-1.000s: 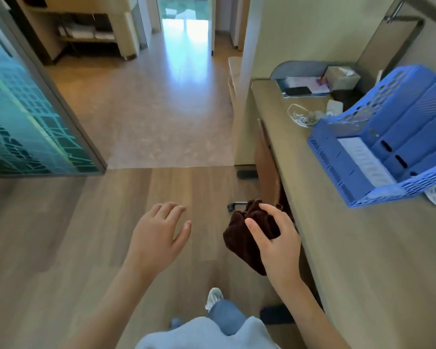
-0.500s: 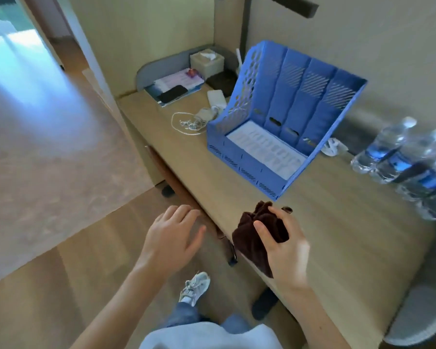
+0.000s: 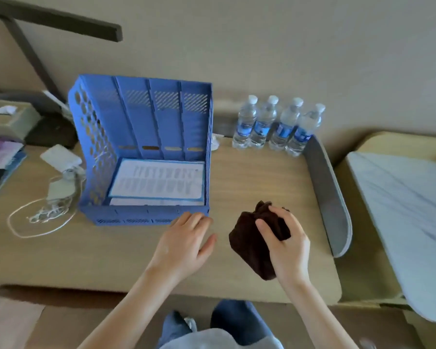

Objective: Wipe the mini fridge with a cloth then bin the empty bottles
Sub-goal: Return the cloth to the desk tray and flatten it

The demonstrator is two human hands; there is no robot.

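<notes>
The cloth [image 3: 252, 245], dark brown and bunched into a wad, is held above the right part of the desk [image 3: 111, 258], well in front of the bottles [image 3: 277, 124]. The person's right grip [image 3: 287, 245] is closed round it: the thumb presses its near side and the fingers curl over its top, while the lower end of the cloth hangs free below the palm. The left grip [image 3: 184, 243] holds nothing; it lies palm down with relaxed, slightly spread fingers, just in front of the right front corner of the blue file rack [image 3: 141, 122]. Whether it touches the desk cannot be told.

The four bottles stand upright in a close row at the back of the desk, by the wall and to the right of the rack. They have white caps and blue labels; how full they are cannot be told. Printed papers [image 3: 156, 180] lie flat in the rack's base. Left of the rack lie a white charger [image 3: 61, 157] and a loose white cable [image 3: 40, 217], with a tissue box [image 3: 8, 119] further back. A grey panel [image 3: 330, 192] edges the desk's right end, and a bed [image 3: 408, 210] lies beyond it
</notes>
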